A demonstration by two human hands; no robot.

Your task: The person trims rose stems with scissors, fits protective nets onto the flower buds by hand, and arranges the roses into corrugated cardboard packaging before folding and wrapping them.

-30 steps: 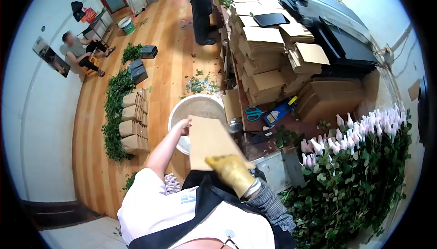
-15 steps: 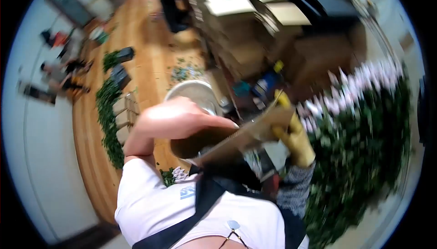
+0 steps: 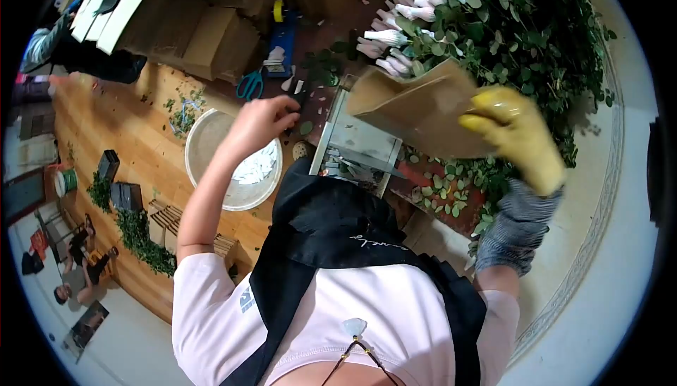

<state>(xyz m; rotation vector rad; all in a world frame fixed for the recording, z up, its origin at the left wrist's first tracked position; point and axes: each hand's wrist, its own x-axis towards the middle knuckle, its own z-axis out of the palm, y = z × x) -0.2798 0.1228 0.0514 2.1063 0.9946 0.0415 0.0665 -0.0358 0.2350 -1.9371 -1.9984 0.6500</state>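
My right hand, in a yellow rubber glove, grips a folded piece of brown cardboard by its right end. The cardboard hangs tilted over the worktable. My bare left hand is above the table edge, its fingers loosely curled with a gap between them. Nothing shows in that hand. Just past its fingertips lies a small black object whose kind I cannot make out. Pale pink flower heads in white netting, on leafy green stems, lie beyond the cardboard.
A white bucket holding white scraps stands on the wooden floor left. Blue-handled scissors, a blue tape dispenser and cardboard boxes are farther back. An open drawer is before me. People are at the left.
My view has swung toward the table. My left hand has moved off the cardboard to the table edge. The cardboard, still in my right hand, is now out over the table.
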